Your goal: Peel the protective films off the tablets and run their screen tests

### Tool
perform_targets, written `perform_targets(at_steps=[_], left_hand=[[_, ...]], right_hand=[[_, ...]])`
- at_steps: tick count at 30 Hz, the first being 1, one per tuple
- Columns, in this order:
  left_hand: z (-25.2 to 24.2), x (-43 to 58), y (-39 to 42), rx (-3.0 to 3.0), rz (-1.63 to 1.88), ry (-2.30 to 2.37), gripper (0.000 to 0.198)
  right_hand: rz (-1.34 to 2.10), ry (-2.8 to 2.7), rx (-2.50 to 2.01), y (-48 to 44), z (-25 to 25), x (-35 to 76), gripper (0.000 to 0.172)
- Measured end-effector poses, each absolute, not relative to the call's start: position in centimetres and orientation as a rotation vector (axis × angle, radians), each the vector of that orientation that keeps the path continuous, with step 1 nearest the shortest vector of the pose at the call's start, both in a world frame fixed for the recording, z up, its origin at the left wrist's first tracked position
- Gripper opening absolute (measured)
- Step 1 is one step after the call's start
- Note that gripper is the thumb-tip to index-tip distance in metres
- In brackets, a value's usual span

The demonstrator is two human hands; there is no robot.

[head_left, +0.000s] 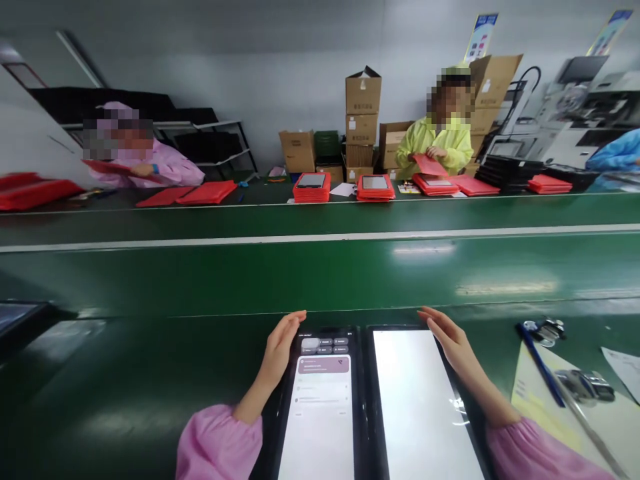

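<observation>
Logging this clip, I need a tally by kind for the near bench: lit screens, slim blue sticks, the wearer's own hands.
Left lit screen and right lit screen: 2
Slim blue stick: 1
Left hand and right hand: 2
Total: 5

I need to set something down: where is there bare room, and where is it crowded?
Bare: the near bench between the dark panel and the left hand, and the green strip between bench and white rail. Crowded: between the hands, where two screens lie, and right of the right hand, with the blue stick, shiny parts and papers.
</observation>
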State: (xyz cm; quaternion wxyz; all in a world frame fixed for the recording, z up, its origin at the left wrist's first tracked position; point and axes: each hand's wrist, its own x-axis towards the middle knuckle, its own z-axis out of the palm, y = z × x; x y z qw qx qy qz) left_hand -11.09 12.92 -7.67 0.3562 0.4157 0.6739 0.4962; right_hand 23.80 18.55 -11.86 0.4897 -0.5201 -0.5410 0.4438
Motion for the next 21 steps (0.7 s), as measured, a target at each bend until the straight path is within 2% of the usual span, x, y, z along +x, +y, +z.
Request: perform_targets(at_steps=[3,9,17,21], left_hand=[[-8.1,-11.5,12.2,1.108,1.216,1.75,0.107],[-8.8,-12.1,12.0,1.311,1.059,1.773,0.092],[-8.3,-12.3,11.5,1.271,1.032,1.783,0.105],[-8.4,-12.5,11.4,1.293,1.014,1.765,0.104]], right_hand=[[1.107,-1.289,-1.224,17.9,-12.0,24.7,0.101],[1.234,-1.294,-1.192,17.7,-12.1,25.7,0.093],[1.529,-1.339,-0.984,17.7,-12.7,28.0,0.091],[1.557,-1.441,-0.922,17.4,-12.6,28.0,0.091]])
